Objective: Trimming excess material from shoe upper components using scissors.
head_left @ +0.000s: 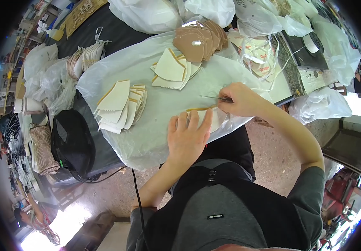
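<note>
My left hand (188, 134) lies with fingers stretched over a cream-white cut piece (218, 119) with a tan edge, pressing it on the plastic sheet. Closed round a thin, pointed metal tool (210, 97) with a dark grip, my right hand (239, 100) is at the right end of that piece. The tool's tip points left, above the sheet; its exact kind is unclear. To the left, fanned white pieces with tan edges form one pile (122, 108), and a second pile (172, 69) sits farther back. Shiny brown curved pieces (199, 42) are stacked behind them.
A translucent plastic sheet (155, 144) covers the table's middle. White plastic bags (147, 14) crowd the back edge. Printed white pieces (257, 58) lie at the back right. Tied bundles (84, 58) and a black mesh object (72, 138) are at left. A black cable (136, 188) hangs in front.
</note>
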A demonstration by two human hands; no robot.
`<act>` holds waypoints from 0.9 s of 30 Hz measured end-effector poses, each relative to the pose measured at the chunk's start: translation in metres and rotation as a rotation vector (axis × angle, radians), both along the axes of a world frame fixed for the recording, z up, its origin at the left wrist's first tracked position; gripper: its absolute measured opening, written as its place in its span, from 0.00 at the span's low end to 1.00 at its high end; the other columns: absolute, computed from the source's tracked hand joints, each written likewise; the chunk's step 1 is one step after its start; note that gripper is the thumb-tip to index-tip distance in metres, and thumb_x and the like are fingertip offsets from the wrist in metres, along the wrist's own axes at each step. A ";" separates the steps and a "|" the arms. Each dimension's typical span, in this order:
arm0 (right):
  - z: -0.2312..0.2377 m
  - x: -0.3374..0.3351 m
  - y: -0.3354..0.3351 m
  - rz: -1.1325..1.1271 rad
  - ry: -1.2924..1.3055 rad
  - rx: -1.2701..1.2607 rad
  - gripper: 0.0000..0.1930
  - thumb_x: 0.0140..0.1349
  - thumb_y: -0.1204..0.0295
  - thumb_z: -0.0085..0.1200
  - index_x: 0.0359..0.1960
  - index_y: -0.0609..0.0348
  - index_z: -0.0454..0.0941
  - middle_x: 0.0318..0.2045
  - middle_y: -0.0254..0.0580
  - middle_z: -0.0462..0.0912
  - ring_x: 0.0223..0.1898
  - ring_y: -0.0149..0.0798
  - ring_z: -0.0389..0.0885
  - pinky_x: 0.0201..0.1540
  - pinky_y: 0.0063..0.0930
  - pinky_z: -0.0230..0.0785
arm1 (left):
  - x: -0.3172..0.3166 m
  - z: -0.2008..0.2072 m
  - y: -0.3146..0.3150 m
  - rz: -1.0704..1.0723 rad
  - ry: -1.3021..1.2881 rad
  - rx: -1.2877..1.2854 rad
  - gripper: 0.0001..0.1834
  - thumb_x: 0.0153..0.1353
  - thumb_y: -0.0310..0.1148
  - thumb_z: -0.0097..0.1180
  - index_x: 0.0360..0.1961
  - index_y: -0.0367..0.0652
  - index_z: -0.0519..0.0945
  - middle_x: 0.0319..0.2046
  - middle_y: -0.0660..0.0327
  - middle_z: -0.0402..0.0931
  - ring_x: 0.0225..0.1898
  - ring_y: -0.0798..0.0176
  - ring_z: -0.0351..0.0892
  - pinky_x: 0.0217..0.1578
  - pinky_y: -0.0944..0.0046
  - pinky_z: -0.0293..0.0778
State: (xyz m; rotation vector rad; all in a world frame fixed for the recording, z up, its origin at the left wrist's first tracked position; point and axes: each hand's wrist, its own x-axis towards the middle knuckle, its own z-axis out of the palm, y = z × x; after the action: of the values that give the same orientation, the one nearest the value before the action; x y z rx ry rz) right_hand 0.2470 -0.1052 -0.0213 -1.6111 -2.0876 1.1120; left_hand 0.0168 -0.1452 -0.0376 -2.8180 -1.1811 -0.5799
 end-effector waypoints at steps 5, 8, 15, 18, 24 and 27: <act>-0.004 0.003 0.003 0.063 -0.014 0.107 0.11 0.52 0.69 0.57 0.26 0.67 0.79 0.19 0.54 0.78 0.22 0.55 0.76 0.28 0.43 0.67 | 0.003 0.004 0.000 0.011 0.051 -0.013 0.30 0.52 0.39 0.62 0.60 0.60 0.74 0.44 0.58 0.74 0.46 0.56 0.73 0.47 0.50 0.68; 0.000 0.002 0.005 0.012 -0.054 0.006 0.11 0.52 0.68 0.56 0.24 0.67 0.78 0.20 0.54 0.78 0.23 0.56 0.76 0.28 0.45 0.66 | 0.004 0.007 0.001 0.004 0.061 -0.028 0.31 0.52 0.39 0.62 0.60 0.61 0.74 0.43 0.59 0.74 0.45 0.56 0.73 0.46 0.50 0.68; 0.001 -0.006 -0.001 0.027 -0.146 0.198 0.10 0.54 0.69 0.57 0.25 0.65 0.77 0.22 0.52 0.79 0.26 0.56 0.77 0.30 0.44 0.68 | 0.004 0.008 0.000 0.001 0.090 0.012 0.32 0.52 0.43 0.63 0.61 0.60 0.72 0.44 0.58 0.73 0.46 0.56 0.72 0.45 0.50 0.68; 0.023 -0.007 -0.007 -0.102 -0.117 0.333 0.11 0.60 0.66 0.56 0.32 0.64 0.76 0.28 0.51 0.81 0.29 0.56 0.80 0.32 0.44 0.71 | 0.005 0.010 -0.004 0.011 0.090 -0.056 0.31 0.56 0.49 0.61 0.63 0.62 0.73 0.46 0.56 0.72 0.46 0.53 0.71 0.46 0.51 0.66; 0.036 -0.028 -0.073 -0.379 -0.127 0.442 0.13 0.66 0.62 0.53 0.42 0.59 0.69 0.30 0.48 0.81 0.28 0.54 0.81 0.28 0.44 0.72 | 0.006 -0.006 -0.013 0.091 0.033 0.049 0.31 0.56 0.54 0.58 0.62 0.63 0.75 0.47 0.57 0.70 0.47 0.55 0.69 0.48 0.50 0.65; 0.012 -0.033 -0.086 -0.393 -0.254 0.427 0.12 0.66 0.63 0.53 0.37 0.58 0.68 0.27 0.44 0.79 0.23 0.52 0.80 0.22 0.41 0.70 | 0.007 -0.008 -0.015 0.099 0.032 0.059 0.30 0.57 0.54 0.58 0.62 0.63 0.75 0.47 0.57 0.69 0.49 0.55 0.68 0.51 0.50 0.64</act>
State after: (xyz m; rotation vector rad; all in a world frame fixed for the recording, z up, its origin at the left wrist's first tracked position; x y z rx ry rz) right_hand 0.2141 -0.1916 -0.0091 -1.8898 -1.8581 0.3229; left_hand 0.0239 -0.1601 -0.0458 -2.6919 -1.2675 -0.5518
